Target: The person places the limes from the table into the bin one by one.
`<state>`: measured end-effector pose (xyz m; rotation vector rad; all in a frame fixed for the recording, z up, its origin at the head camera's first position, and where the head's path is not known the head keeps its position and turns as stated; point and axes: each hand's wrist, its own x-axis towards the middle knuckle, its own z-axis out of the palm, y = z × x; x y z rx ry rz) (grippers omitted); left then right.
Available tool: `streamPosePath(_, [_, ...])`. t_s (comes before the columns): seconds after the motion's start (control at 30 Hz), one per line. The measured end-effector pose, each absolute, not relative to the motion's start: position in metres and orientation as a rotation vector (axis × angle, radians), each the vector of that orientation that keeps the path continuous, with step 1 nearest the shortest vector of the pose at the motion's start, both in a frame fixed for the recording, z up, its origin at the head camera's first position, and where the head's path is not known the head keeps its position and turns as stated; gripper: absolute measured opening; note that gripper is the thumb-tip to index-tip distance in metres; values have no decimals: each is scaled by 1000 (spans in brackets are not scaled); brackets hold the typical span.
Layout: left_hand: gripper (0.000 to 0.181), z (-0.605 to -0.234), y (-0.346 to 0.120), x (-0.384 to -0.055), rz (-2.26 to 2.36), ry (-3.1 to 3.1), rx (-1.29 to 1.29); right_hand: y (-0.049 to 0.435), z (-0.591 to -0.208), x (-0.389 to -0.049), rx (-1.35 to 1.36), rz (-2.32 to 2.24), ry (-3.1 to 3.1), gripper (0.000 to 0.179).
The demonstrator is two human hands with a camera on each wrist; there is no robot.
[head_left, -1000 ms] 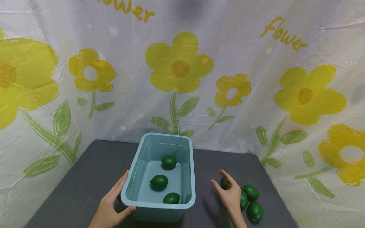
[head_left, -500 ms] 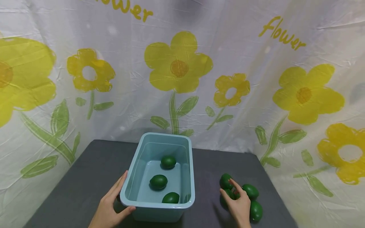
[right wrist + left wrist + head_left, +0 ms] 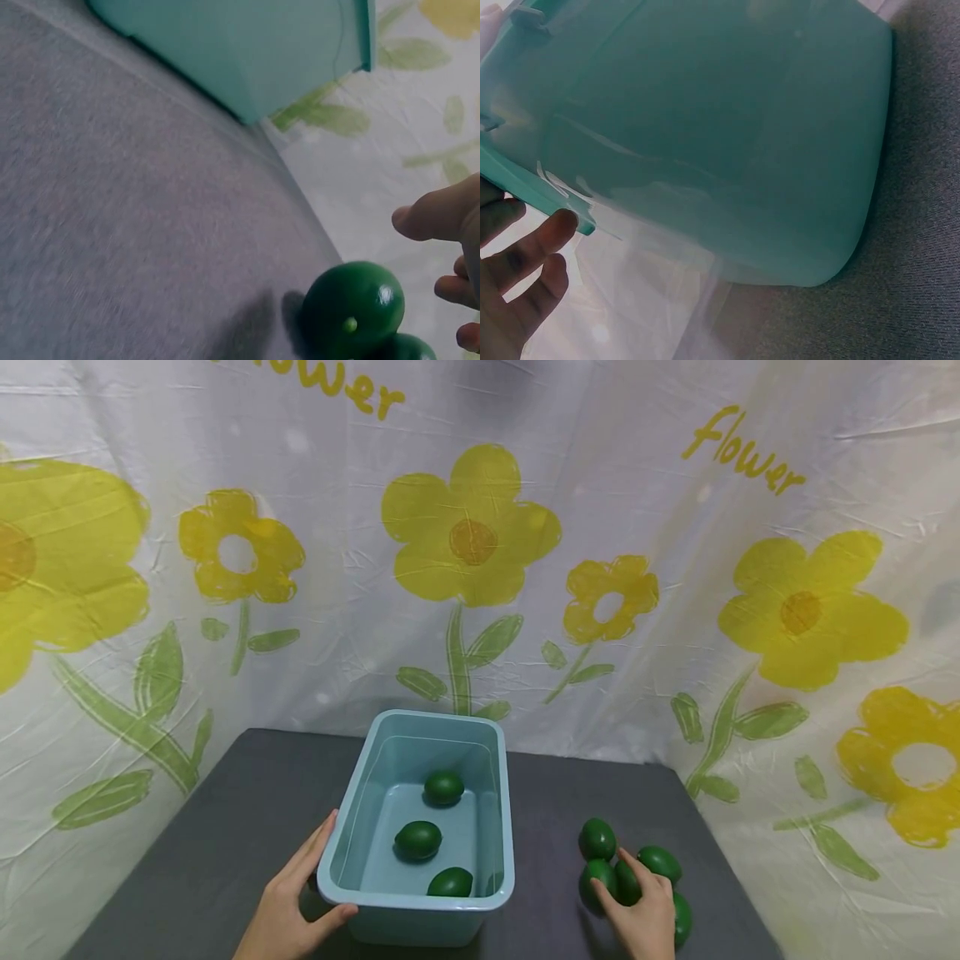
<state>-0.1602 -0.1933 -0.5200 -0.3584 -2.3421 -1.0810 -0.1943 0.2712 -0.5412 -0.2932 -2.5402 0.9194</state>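
Note:
A light blue-green plastic bin [image 3: 422, 900] stands on the dark table with three green limes [image 3: 417, 840] inside. My left hand [image 3: 288, 893] rests on its near left corner, fairly straight fingers along the side and thumb at the front rim; in the left wrist view, fingertips touch the bin's rim [image 3: 532, 187]. My right hand [image 3: 643, 910] hovers over a cluster of limes right of the bin, thumb and forefinger spread around one lime [image 3: 627, 882]. Whether they touch it, I cannot tell. In the right wrist view, the thumb [image 3: 435, 214] is extended apart from a lime [image 3: 352, 309].
More limes lie close around my right hand: one farther back [image 3: 597, 839], one to its left [image 3: 597, 887], and others to its right [image 3: 660, 863]. A white curtain [image 3: 337, 568] with yellow flowers hangs behind the grey table [image 3: 547, 810].
My right hand has moved right and nearer to me across the lime cluster, uncovering the limes at the left. My left hand, the bin and its limes have stayed in place.

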Motion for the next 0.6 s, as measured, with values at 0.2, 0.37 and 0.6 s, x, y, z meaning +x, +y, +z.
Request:
streamPosePath(0.2, [112, -520, -194, -160, -1088, -2326, -375, 278, -542, -187, -256, 808, -2628, 67])
streamPosePath(0.37, [114, -520, -194, -159, -1112, -2316, -385, 283, -544, -184, -216, 720, -2674, 68])
streamPosePath(0.6, [114, -520, -193, -158, -1099, -2334, -364, 287, -549, -181, -139, 616, -2708, 66])
